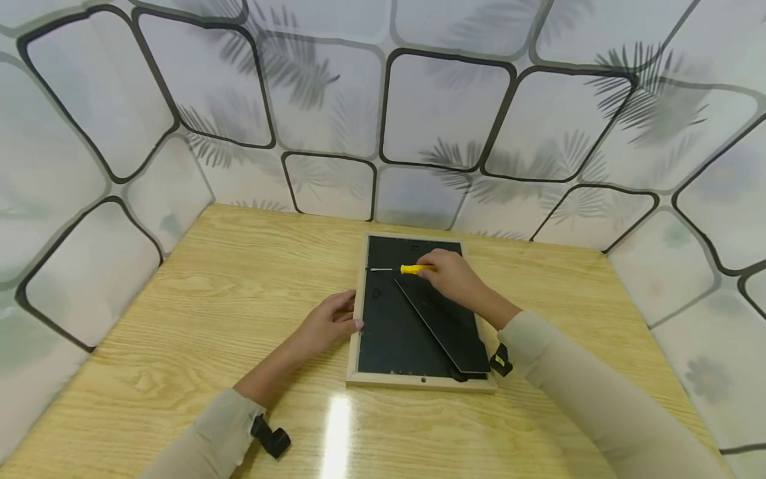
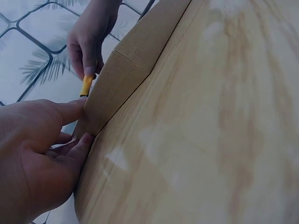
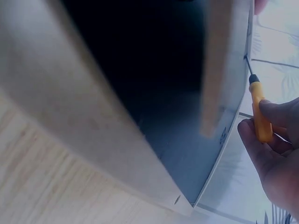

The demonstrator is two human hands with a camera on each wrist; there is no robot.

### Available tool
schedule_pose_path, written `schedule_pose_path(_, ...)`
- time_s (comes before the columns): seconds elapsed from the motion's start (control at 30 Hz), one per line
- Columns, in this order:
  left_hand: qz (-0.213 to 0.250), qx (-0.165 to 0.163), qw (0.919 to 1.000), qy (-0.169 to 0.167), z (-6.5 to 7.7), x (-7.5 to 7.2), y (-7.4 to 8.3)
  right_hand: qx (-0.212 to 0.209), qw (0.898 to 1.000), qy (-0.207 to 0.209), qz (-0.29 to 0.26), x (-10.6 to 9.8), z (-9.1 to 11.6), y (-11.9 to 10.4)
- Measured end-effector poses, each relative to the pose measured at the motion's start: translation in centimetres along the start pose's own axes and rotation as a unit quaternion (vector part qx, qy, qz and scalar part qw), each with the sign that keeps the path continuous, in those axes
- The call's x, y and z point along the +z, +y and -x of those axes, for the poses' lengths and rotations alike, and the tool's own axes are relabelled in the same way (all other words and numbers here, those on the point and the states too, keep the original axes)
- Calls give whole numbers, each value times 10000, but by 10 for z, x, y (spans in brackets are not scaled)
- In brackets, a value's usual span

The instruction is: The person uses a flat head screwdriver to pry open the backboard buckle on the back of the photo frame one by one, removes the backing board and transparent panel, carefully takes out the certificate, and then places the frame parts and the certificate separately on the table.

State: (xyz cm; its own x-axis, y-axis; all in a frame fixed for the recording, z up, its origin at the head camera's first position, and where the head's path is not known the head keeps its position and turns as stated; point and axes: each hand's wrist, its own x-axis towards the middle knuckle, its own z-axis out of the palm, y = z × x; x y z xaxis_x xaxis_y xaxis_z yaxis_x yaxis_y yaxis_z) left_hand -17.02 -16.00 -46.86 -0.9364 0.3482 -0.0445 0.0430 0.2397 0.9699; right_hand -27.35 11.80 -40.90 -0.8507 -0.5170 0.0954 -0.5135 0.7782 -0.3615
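Observation:
A picture frame (image 1: 395, 380) with a pale wooden rim lies face down, its black backing (image 1: 383, 332) upward. A black stand flap (image 1: 445, 326) sits slantwise across the backing. My right hand (image 1: 456, 279) grips a yellow-handled screwdriver (image 1: 410, 269); in the right wrist view the handle (image 3: 260, 109) is between thumb and fingers. The thin shaft points left, its tip at the inner edge of the left rim. At the frame's left side, my left hand (image 1: 326, 326) holds the rim, thumb on top. The left wrist view shows its fingers (image 2: 77, 151) low against the side wall (image 2: 112, 84).
The frame lies on a light wood-grain table (image 1: 251, 279). Behind and at both sides stand pale patterned panels (image 1: 443, 110) with dark outlines and leaf prints. A black wrist camera (image 1: 270, 437) is strapped to the left sleeve, another (image 1: 501, 359) to the right.

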Motion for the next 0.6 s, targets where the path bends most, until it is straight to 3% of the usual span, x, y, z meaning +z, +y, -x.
schedule_pose_path(0.6,-165,57,9998,66,1,0,0,-45,9983,-510,285,-9,-11,-9)
